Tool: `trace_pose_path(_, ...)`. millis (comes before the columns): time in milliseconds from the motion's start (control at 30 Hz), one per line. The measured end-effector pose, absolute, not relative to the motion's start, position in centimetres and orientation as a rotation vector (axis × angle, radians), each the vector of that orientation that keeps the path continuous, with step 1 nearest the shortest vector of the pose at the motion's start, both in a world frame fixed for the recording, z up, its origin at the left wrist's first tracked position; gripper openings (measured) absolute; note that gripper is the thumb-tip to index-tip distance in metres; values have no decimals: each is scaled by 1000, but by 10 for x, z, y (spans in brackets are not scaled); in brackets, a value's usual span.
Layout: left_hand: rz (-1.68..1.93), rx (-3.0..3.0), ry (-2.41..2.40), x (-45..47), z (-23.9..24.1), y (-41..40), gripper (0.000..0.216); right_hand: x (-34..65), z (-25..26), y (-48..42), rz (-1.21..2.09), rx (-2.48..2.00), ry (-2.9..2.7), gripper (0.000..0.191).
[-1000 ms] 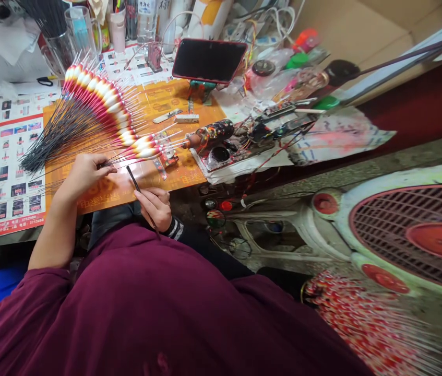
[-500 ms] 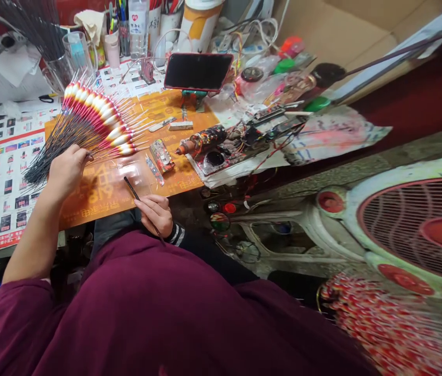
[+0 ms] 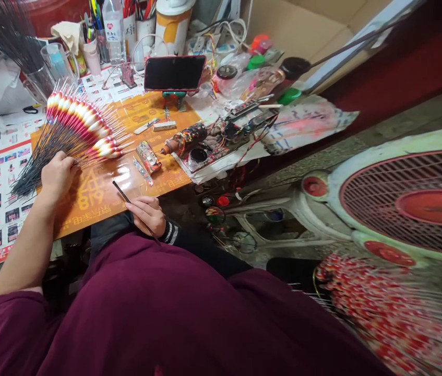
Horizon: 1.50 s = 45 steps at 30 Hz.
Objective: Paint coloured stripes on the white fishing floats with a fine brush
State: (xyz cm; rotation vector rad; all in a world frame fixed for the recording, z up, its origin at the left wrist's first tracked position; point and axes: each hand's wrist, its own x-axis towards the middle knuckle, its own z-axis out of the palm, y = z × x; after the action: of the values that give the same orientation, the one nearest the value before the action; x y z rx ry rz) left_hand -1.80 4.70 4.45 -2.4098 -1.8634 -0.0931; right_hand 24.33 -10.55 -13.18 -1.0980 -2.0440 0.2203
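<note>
A fan of red, white and yellow painted floats on thin dark stems lies on the orange sheet over the table. My left hand rests on the stems near the fan's lower end, fingers curled over them. My right hand sits at the table's front edge, closed on a thin dark brush that points up and left. A paint-spattered motor tool lies right of the fan.
A phone on a stand faces me at the back, among cups of pens, a bottle and a glass of dark rods. A white and red fan stands on the floor at right, a blurred bundle of red floats below it.
The floats that lay spread toward the motor tool have been drawn back into the fan. My left hand moved left onto the stems. My right hand stayed put with the brush.
</note>
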Motion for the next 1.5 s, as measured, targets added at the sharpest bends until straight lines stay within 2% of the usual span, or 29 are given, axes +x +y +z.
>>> trace_pose_path(233, -150, -2353, -1891, -17, 57, 42, 27, 241, -135, -103, 232, -1106, -2050, 44)
trace_pose_path(533, -40, -2364, -1920, -9, 57, 39, 17, 242, -133, -103, 240, -1116, -2059, 45)
trace_pose_path(967, -566, -2711, -2004, -11, 80, 2, 21, 246, -131, -99, 60, -893, -1802, 41)
trace_pose_path(1500, -272, -2755, -1791, 11, 73, -11, 14, 248, -132, -99, 75, -909, -1829, 43)
